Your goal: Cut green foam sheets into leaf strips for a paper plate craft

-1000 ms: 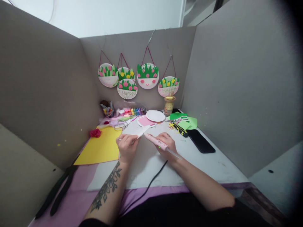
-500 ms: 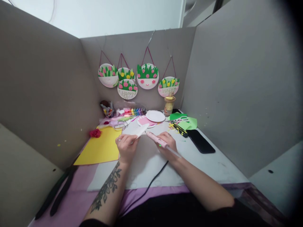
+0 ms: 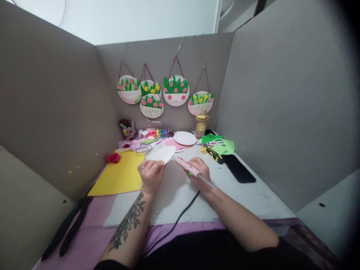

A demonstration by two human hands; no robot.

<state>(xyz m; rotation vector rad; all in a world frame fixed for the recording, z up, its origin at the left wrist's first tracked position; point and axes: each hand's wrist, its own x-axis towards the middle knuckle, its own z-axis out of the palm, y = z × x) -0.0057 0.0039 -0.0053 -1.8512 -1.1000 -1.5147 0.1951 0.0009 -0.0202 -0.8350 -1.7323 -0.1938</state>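
Note:
My left hand (image 3: pixel 152 175) is closed on the lower edge of a white paper piece (image 3: pixel 164 154), which looks like part of a paper plate and is tilted above the table. In my right hand (image 3: pixel 200 172) is a pink glue gun (image 3: pixel 185 165) with a green light lit and a clear glue stick poking out of its back. The gun's nozzle points left and is close to the paper's right edge; whether they touch I cannot tell. A black cord (image 3: pixel 184 212) runs from beneath my right hand toward my body.
Behind my hands lie a white paper plate (image 3: pixel 185 138) and pink paper (image 3: pixel 171 143). Yellow sheets (image 3: pixel 118 176) and red yarn (image 3: pixel 113 158) are left. A phone (image 3: pixel 239 168), box cutter (image 3: pixel 214 154), scissors (image 3: pixel 218 142) and green paper (image 3: pixel 228 145) are right. Flower plates (image 3: pixel 176 91) hang on the back panel.
The white paper piece has turned in my left hand, so more of its flat face shows. My right hand and the glue gun have hardly moved.

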